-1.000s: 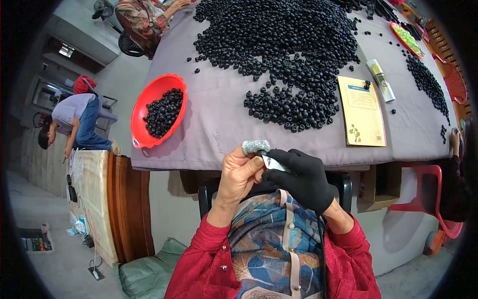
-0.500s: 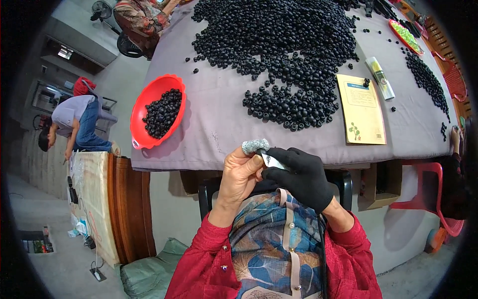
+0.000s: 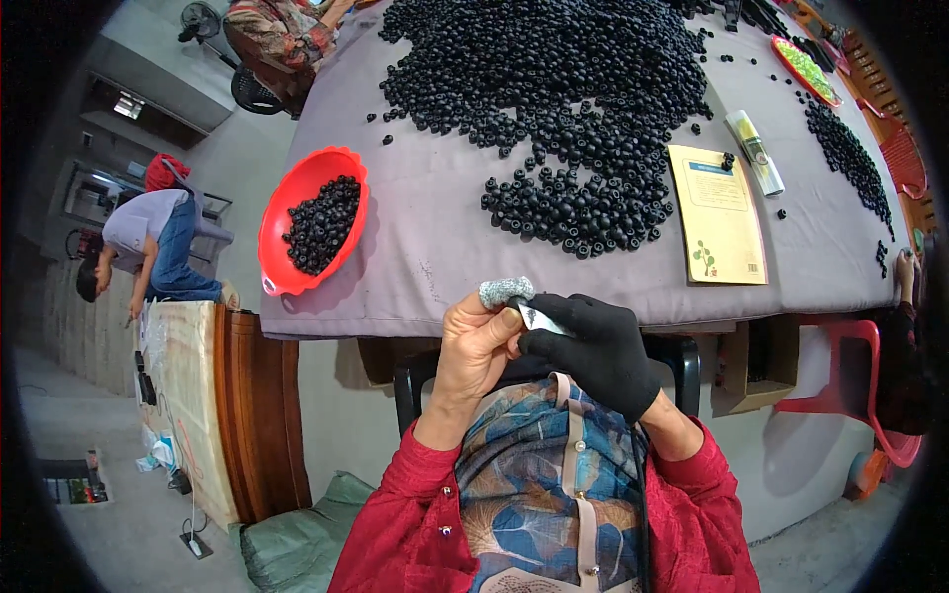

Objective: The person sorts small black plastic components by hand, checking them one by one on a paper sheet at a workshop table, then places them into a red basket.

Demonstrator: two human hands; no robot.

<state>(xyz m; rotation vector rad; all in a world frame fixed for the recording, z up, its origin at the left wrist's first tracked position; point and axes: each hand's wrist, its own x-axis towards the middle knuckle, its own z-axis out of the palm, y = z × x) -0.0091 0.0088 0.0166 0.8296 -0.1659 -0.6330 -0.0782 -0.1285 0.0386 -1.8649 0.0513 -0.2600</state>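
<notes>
My left hand (image 3: 473,346) is bare except for a grey speckled cover on one fingertip. Its thumb and fingers are pinched together near the table's front edge, and what lies between them is too small and hidden to make out. My right hand (image 3: 601,354), in a black glove, meets it fingertip to fingertip. Gripped in the glove is a small white, blade-like piece (image 3: 537,318), its tip by my left thumb. Beyond both hands, a large heap of small black hollow caps (image 3: 554,109) spreads across the grey tablecloth (image 3: 415,247).
A red bowl (image 3: 274,217) of caps stands left, a yellow booklet (image 3: 720,227) and a white tube (image 3: 756,153) right. More caps (image 3: 850,163) and a red-rimmed tray (image 3: 803,71) lie far right. Other people are around the room, one (image 3: 148,237) bending over at the left.
Both hands keep the same pinched pose in nearly the same place. No object on the table has visibly moved.
</notes>
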